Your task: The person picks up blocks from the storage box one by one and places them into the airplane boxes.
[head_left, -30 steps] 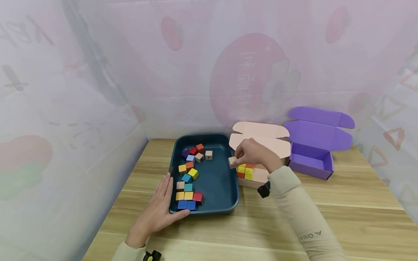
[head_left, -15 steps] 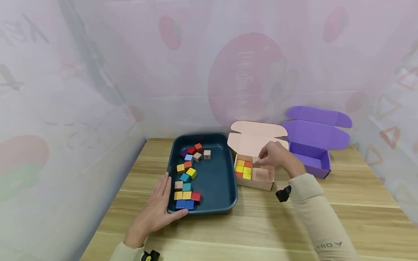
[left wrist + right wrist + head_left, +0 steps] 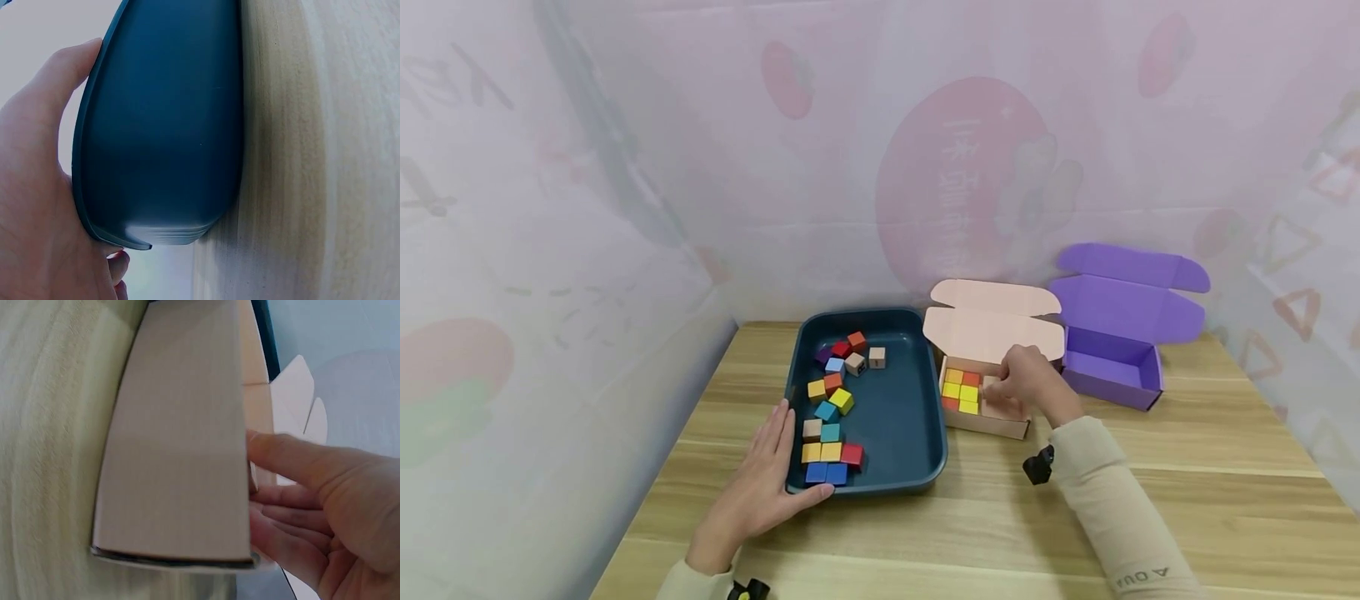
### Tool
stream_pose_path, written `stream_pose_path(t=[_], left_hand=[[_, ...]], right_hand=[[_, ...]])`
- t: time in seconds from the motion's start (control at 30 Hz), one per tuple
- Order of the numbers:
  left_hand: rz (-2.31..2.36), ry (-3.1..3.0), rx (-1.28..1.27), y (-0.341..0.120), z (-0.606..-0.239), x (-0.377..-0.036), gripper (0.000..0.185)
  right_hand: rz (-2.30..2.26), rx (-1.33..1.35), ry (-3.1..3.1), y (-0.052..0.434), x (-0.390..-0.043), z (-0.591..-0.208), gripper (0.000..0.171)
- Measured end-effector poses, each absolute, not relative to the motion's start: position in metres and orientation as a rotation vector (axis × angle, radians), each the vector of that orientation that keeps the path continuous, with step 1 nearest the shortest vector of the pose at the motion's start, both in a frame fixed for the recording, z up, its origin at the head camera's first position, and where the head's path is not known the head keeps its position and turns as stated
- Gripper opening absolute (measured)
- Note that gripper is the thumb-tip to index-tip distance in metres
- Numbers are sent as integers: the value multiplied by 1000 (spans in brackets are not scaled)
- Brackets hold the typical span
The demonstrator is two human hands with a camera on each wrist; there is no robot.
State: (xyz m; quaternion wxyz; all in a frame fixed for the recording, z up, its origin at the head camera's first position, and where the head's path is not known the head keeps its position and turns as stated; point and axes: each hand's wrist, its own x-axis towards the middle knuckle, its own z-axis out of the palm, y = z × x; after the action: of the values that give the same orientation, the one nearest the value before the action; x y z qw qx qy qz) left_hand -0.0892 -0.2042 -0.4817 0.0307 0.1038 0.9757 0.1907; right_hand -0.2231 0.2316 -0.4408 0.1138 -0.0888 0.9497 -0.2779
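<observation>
Head view: L hand has fingers straight along the tray, thumb spread round its near corner — prob. to stop it sliding. R hand dips into the pink box, thumb & fingers pinching what's prob. a wooden block (only a sliver shows) near the coloured blocks — lid folded back, leaving room to reach.

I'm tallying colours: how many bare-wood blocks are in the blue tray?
3 in the blue tray: one wood block toward the far end, a second block just right of it, a third block near the left hand, beside a teal block.
</observation>
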Motion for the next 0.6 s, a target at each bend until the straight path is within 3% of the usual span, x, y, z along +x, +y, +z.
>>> stream_pose_path(t=[0.6], left_hand=[[583,3014,327,-205,-484,-91,131]], right_hand=[[-869,8,2871,213,-223,-457,46]])
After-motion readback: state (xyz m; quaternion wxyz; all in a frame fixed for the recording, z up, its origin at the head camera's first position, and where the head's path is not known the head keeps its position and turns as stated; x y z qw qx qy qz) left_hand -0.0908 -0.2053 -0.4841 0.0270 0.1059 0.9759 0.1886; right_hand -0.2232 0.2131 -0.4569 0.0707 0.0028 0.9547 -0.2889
